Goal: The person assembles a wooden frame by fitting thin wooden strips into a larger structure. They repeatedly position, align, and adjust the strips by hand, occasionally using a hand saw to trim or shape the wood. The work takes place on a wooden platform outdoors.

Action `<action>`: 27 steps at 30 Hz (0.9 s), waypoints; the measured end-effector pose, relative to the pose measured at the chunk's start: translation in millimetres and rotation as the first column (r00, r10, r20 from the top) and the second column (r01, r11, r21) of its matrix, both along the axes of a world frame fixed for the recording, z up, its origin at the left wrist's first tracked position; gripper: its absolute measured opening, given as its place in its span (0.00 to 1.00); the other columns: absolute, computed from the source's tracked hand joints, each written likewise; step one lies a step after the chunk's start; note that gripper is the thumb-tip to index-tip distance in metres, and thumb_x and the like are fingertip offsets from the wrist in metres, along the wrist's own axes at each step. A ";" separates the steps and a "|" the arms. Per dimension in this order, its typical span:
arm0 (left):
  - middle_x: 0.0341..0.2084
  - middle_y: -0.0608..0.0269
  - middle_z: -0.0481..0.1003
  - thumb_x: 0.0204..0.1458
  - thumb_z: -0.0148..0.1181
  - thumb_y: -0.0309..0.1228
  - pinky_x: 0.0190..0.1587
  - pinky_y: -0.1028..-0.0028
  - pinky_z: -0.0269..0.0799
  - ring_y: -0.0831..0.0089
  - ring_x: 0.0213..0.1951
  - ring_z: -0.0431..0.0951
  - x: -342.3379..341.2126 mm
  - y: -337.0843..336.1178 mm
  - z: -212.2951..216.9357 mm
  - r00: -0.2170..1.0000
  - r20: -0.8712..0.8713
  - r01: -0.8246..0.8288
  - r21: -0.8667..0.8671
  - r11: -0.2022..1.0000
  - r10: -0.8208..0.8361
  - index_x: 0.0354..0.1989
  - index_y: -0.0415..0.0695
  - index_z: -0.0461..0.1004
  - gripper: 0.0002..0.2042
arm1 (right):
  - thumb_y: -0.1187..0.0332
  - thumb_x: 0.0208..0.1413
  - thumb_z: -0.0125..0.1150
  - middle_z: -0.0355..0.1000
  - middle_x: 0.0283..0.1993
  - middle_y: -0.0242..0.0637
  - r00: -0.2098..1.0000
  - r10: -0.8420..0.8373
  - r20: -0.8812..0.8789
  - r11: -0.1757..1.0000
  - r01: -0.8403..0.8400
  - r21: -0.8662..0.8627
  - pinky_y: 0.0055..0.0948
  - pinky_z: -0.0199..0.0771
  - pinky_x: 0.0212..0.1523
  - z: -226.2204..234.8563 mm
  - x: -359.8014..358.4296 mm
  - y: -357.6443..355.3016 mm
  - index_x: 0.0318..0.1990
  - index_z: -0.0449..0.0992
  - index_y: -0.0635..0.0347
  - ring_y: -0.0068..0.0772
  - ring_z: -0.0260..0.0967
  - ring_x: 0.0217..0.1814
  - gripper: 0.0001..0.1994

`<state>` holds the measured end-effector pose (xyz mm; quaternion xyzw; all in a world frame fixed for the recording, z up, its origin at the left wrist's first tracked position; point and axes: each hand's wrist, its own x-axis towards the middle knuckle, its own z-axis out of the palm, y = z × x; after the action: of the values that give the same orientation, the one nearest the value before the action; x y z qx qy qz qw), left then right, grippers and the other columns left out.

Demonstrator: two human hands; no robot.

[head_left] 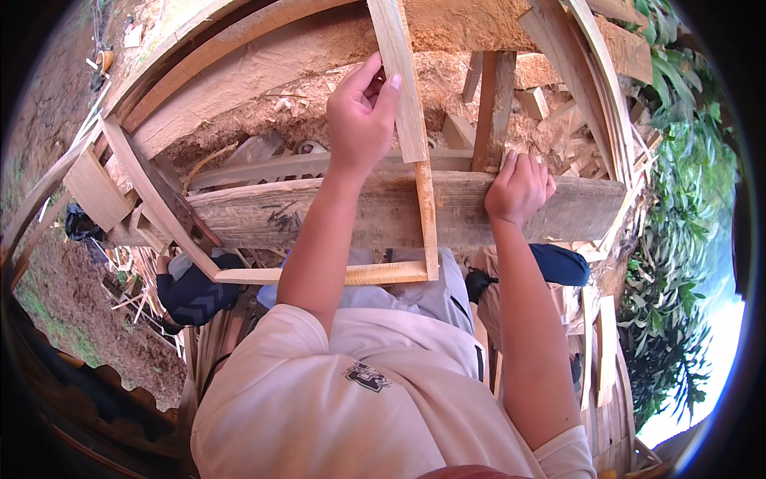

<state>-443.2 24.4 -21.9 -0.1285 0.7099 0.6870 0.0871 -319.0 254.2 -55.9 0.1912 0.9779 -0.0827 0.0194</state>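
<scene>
My left hand (pixel 363 120) is closed in a pinch at the left edge of a pale wooden slat (pixel 408 120), thumb over its face. Below, the slat meets a narrower wooden strip (pixel 427 215). That strip joins a crosswise strip (pixel 383 273) close to my waist, forming a corner of a light wooden frame. My right hand (pixel 519 190) is curled into a fist at the top edge of a weathered plank (pixel 319 209), right of the slat. Whatever its fingers hold, if anything, is hidden. Several dark nails (pixel 283 217) lie on the plank, left of my left forearm.
A thick rough-cut beam (pixel 471 28) spans the far side. An upright post (pixel 495 108) stands beyond my right hand. Slanting frame pieces (pixel 155 188) rise at left; more boards (pixel 586 88) lean at right. Wood offcuts litter the ground. Another person's dark-sleeved arm (pixel 199 291) shows lower left.
</scene>
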 end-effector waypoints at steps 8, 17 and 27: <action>0.37 0.65 0.81 0.66 0.60 0.24 0.34 0.82 0.72 0.87 0.33 0.75 -1.4 0.0 -2.7 1.000 -0.022 0.020 -0.036 0.999 -0.021 0.65 0.32 0.74 0.20 | 0.62 0.67 0.57 0.77 0.35 0.31 1.000 -0.010 -0.029 1.000 0.010 0.003 0.42 0.61 0.55 -4.9 -0.2 2.2 0.32 0.80 0.52 0.38 0.72 0.43 0.11; 0.43 0.62 0.82 0.65 0.62 0.25 0.46 0.79 0.76 0.82 0.41 0.79 0.0 -0.1 -6.9 1.000 0.007 -0.014 0.027 1.000 0.014 0.65 0.32 0.74 0.20 | 0.63 0.67 0.57 0.77 0.35 0.32 0.999 -0.023 -0.029 1.000 0.022 -0.008 0.43 0.62 0.57 -0.3 -0.5 -2.1 0.31 0.80 0.53 0.40 0.72 0.44 0.12; 0.46 0.62 0.80 0.69 0.56 0.26 0.52 0.75 0.75 0.79 0.47 0.78 3.5 -22.7 19.9 0.992 0.123 -0.015 0.076 0.997 0.006 0.62 0.31 0.73 0.17 | 0.62 0.69 0.55 0.77 0.35 0.37 0.998 -0.045 -0.037 0.999 0.045 0.008 0.44 0.62 0.58 -0.2 -1.8 -4.5 0.31 0.79 0.56 0.42 0.72 0.44 0.14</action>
<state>-439.8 1.6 -2.0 -0.1705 0.6757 0.7050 0.1317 -320.7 249.7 -56.1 0.2116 0.9739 -0.0821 -0.0015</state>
